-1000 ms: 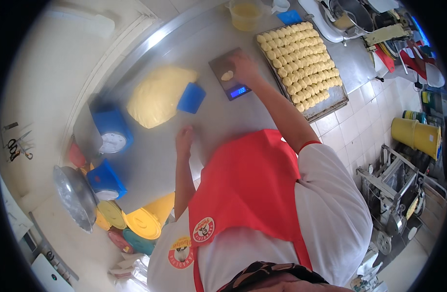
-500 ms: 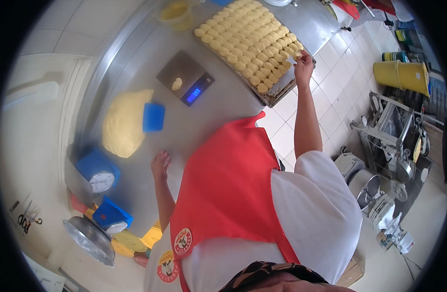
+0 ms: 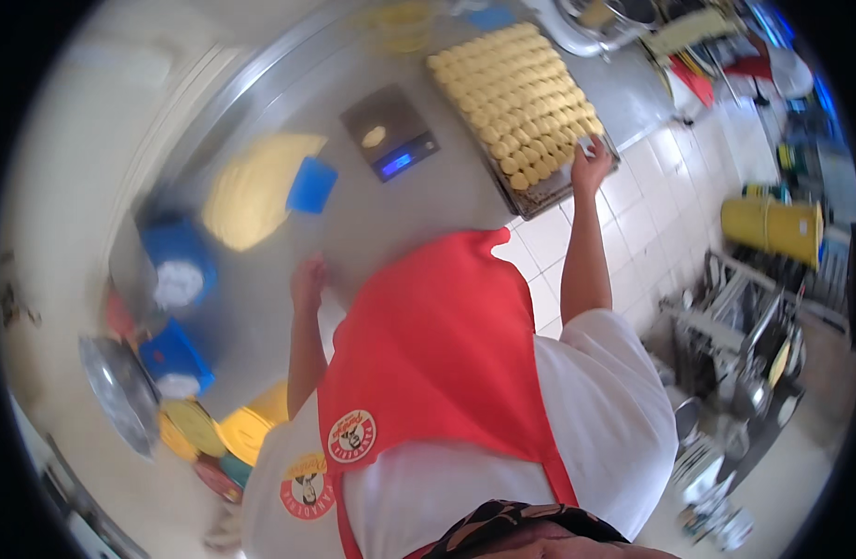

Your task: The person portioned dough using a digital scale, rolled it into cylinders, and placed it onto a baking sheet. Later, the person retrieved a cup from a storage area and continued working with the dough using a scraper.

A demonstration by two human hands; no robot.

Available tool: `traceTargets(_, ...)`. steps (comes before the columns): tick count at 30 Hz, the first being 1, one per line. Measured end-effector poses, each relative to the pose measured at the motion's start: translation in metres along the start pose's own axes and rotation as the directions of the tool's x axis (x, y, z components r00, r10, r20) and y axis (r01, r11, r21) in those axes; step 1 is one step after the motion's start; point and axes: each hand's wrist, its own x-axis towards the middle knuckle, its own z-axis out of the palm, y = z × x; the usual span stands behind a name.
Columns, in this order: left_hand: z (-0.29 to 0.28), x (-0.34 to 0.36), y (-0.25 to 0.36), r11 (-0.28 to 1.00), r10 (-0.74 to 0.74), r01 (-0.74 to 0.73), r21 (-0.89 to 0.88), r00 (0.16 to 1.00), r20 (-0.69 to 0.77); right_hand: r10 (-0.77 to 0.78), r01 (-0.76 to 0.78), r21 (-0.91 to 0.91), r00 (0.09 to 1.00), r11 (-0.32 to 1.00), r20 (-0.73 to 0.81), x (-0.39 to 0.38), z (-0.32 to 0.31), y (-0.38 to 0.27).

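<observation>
My right hand (image 3: pixel 591 170) is over the right edge of a metal baking tray (image 3: pixel 540 200). Its thumb and fingers are apart, with a pale patch between them beside the last dough pieces. Rows of small yellow dough pieces (image 3: pixel 516 93) cover most of this tray. Low over the table's near edge, my left hand (image 3: pixel 308 278) is blurred, so its fingers cannot be made out. A small dough lump (image 3: pixel 375 136) lies on a digital scale (image 3: pixel 404 130) with a lit display. Left of it rests a big dough mass (image 3: pixel 251 191), with a blue scraper (image 3: pixel 311 184) at its right side.
Two blue dial scales (image 3: pixel 178 265) (image 3: pixel 176 359) and a metal bowl (image 3: pixel 120 391) line the left side, near yellow containers (image 3: pixel 255 429). A yellowish tub (image 3: pixel 404 26) stands at the back of the steel table (image 3: pixel 428 200). On the right are a yellow bin (image 3: pixel 773 228) and machinery (image 3: pixel 735 326).
The whole view has shifted and blurred with head motion. My right hand remains at the tray's right edge, its fingers now drawn slightly back from the dough. My left hand stays near the table edge.
</observation>
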Motion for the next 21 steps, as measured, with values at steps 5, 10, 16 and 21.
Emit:
traceTargets(5,-0.038,0.006,-0.027,0.982,0.052,-0.102,-0.16,0.956,-0.29,-0.068,0.06,0.052,0.983,0.997,0.173,-0.071,0.0,-0.044)
traceTargets(10,-0.051,0.01,-0.036,0.964,0.201,-0.242,-0.11,0.933,-0.297,-0.085,0.05,0.114,0.941,0.992,0.329,-0.11,0.005,-0.047)
traceTargets(16,-0.07,0.034,-0.025,0.923,0.081,-0.133,-0.361,0.985,-0.155,-0.082,-0.006,0.156,0.832,0.988,0.549,-0.164,0.025,-0.079)
traceTargets(21,-0.072,0.074,0.063,0.901,0.003,-0.093,-0.423,0.978,-0.208,-0.167,0.14,0.097,0.682,0.985,0.712,-0.22,0.038,-0.098)
